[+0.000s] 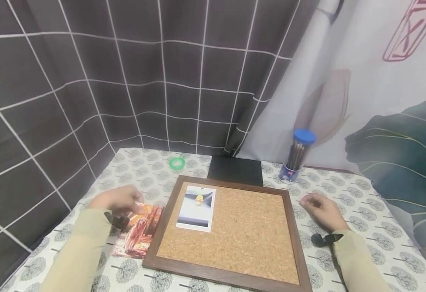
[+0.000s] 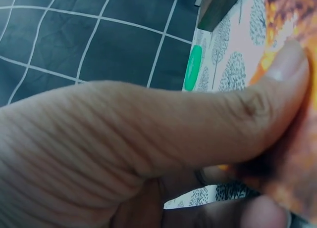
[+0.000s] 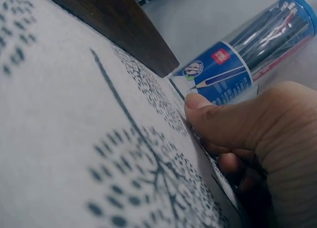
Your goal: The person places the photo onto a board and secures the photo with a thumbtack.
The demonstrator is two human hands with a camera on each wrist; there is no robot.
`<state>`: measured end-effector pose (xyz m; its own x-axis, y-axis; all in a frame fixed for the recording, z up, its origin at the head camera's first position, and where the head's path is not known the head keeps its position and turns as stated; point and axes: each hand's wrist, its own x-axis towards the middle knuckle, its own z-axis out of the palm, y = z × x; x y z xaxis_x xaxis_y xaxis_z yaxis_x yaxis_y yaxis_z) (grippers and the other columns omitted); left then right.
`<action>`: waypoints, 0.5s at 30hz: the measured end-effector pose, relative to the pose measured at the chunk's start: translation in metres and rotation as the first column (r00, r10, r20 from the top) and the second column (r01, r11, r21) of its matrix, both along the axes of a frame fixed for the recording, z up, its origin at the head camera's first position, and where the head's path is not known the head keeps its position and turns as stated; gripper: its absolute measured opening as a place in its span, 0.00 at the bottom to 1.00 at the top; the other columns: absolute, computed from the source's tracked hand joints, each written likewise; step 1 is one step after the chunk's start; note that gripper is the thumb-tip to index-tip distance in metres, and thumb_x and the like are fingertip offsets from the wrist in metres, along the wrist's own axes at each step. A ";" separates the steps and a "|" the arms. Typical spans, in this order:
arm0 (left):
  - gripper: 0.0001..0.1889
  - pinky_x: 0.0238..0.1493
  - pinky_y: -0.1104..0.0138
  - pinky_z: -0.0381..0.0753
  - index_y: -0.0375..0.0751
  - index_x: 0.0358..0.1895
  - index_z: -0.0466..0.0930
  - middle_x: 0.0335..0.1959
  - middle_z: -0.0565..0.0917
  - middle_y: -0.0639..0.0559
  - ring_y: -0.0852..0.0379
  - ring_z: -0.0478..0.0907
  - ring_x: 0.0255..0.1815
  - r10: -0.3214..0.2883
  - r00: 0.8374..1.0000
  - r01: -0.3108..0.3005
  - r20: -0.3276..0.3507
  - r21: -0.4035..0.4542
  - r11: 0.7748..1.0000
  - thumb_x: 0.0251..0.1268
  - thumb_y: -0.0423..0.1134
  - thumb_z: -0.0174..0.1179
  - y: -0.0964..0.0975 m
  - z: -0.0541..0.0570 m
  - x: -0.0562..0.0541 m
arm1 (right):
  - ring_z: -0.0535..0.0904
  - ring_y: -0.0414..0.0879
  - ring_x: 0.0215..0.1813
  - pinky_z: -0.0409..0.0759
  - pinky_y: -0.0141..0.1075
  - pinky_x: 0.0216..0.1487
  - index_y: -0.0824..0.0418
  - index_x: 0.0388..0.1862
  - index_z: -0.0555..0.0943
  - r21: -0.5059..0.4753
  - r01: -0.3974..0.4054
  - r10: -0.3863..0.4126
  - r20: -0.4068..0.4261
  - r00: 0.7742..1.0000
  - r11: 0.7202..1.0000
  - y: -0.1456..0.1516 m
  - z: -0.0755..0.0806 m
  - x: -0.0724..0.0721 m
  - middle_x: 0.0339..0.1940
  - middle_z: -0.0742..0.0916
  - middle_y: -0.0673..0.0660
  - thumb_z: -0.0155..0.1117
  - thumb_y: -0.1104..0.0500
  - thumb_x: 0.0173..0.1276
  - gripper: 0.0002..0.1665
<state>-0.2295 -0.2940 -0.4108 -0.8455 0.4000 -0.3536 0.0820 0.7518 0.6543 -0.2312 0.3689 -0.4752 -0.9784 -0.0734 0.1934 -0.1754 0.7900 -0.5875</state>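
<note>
1. The left hand pinches the photo by its far left part, thumb on top and fingers curled beneath.
2. I see the photo, a dog among orange leaves, at the left side of the board; whether its right edge touches the frame, I cannot tell.
3. The board lies in the middle of the worktop, cork inside a brown wooden frame.
4. A card showing something small and yellow lies on the cork, at the far left.
5. To the right of the board is the right hand, its fingers loosely curled, near the thumb, and holding nothing.
6. Along the far side I spot a green ring on the left, a black slab just behind the board, and a blue-lidded pencil tub on the right.
</note>
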 end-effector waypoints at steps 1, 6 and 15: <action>0.12 0.17 0.72 0.67 0.39 0.25 0.77 0.16 0.73 0.54 0.60 0.64 0.15 0.003 1.000 -0.003 -0.001 0.008 1.000 0.57 0.39 0.71 0.000 0.001 0.000 | 0.82 0.59 0.49 0.75 0.59 0.52 0.56 0.47 0.84 0.000 -0.003 0.003 -0.001 1.000 1.000 0.001 -0.001 0.000 0.45 0.87 0.59 0.63 0.43 0.73 0.19; 0.10 0.18 0.71 0.70 0.38 0.25 0.77 0.17 0.75 0.52 0.59 0.67 0.16 0.021 1.000 -0.021 0.012 0.010 1.000 0.55 0.35 0.70 0.003 0.003 -0.001 | 0.81 0.55 0.48 0.76 0.56 0.51 0.55 0.45 0.84 0.006 -0.036 0.036 -0.009 0.999 0.999 0.004 -0.001 -0.001 0.44 0.87 0.57 0.63 0.43 0.73 0.17; 0.09 0.20 0.70 0.73 0.37 0.29 0.77 0.21 0.77 0.50 0.59 0.70 0.18 0.065 0.996 -0.066 0.060 0.022 0.998 0.56 0.35 0.69 0.006 0.000 0.002 | 0.80 0.58 0.49 0.74 0.58 0.53 0.59 0.49 0.81 0.033 -0.074 0.074 -0.009 0.997 0.997 0.004 -0.001 0.001 0.45 0.85 0.60 0.58 0.48 0.77 0.16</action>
<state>-0.2272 -0.2880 -0.4108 -0.8478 0.3536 -0.3951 -0.0064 0.7383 0.6744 -0.2298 0.3731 -0.4758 -0.9681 -0.1517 0.1995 -0.2396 0.7932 -0.5599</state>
